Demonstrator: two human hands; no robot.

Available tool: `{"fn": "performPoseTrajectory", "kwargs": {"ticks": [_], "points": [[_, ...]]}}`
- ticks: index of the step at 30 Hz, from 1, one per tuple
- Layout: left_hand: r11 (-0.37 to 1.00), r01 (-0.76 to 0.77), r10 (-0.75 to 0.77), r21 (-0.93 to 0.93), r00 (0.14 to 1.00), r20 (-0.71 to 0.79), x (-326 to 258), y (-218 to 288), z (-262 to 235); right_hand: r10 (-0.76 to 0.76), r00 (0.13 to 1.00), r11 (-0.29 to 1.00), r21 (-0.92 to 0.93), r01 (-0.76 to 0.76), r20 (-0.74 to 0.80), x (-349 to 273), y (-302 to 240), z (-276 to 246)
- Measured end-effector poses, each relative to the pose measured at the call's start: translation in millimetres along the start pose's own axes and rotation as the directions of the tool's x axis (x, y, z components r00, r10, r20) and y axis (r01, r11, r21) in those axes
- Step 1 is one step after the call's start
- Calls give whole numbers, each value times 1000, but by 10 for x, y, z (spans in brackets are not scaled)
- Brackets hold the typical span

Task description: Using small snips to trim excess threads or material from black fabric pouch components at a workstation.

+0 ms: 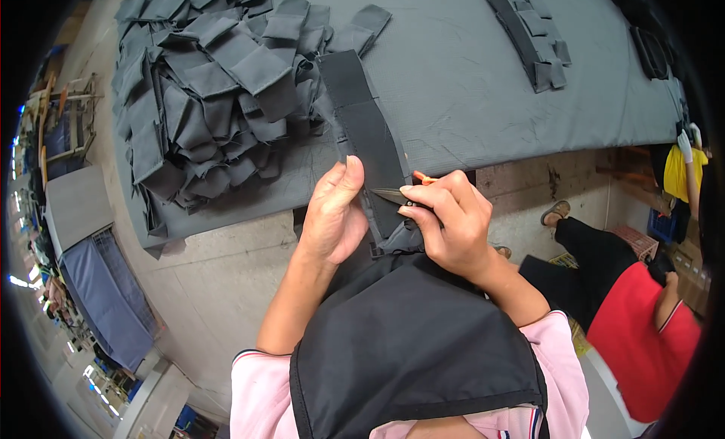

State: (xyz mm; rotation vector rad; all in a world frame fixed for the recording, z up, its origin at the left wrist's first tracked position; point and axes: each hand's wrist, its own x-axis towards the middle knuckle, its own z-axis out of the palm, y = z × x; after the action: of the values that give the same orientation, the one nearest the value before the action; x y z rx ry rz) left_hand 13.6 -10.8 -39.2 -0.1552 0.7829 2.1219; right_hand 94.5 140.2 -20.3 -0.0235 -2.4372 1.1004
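evidently, the work in hand is a long dark grey fabric strip [368,133], stretched lengthwise in front of the person: its far end lies near the heap on the table, and its near end reaches past the table's edge to just above the black apron [423,333]. the left hand [336,212] is at the strip's left side, thumb pointing up along that edge and palm turned toward the cloth; its fingers pass out of sight, so how firmly it grips cannot be told. the right hand [457,224] is closed around a small pair of dark snips [389,197], thumb and bent fingers pinching it, with the pointed blades aimed left across the strip's surface. a bit of orange [425,178] shows just above those fingers; what it belongs to is unclear.

on the table's grey cover [453,84], a big loose heap of folded grey pieces [211,84] spreads over the left side. well apart, toward the far right, lies a smaller row of similar pieces [532,39], with a black object [651,52] beyond it near the edge. at the right, below the table's level, are a co-worker in a red top [642,341] and, farther off, a person in yellow [686,178].
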Motion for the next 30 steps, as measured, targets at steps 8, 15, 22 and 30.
{"fn": "performPoseTrajectory", "kwargs": {"ticks": [8,15,22,30], "points": [[981,-10,12,-196,1000,12,-18,13,-83,161,986,986,59,-158,-48,-45,-15,-102],[974,2,4,-228,1000,28,2,38,-76,143,989,988,68,-141,-36,-27,14,-171],[963,49,-69,-265,995,-67,-3,24,-82,91,992,992,94,-84,-82,-64,32,-148],[996,-31,16,-80,984,-179,-18,5,-49,175,985,980,95,-173,-6,-49,-24,-197]]}}
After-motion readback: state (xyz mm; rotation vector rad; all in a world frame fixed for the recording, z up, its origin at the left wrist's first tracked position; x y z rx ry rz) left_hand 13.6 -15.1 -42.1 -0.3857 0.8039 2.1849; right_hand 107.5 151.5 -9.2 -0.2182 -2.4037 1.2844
